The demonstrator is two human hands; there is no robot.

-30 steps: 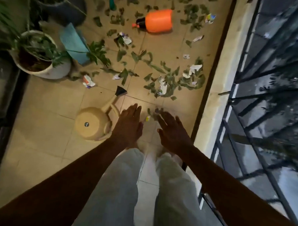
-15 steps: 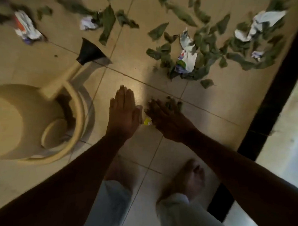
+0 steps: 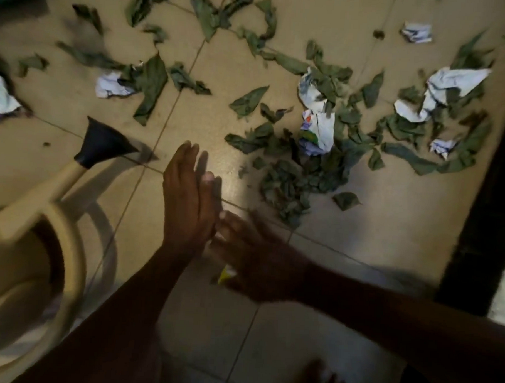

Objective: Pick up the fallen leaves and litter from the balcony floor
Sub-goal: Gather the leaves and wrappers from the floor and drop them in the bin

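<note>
Two hands at centre: left hand flat, empty; right hand blurred over a yellow scrap, grip unclear. Roughly seven crumpled white papers and dozens of limp green leaves litter the upper floor.

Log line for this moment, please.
phase: gathering | left hand: fingers straight | right hand: blurred, over yellow scrap, grip unclear | leaf pile, crumpled paper: on floor

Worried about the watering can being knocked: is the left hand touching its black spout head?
No, the left hand is well right of the black spout head, with bare tile between them.
</note>
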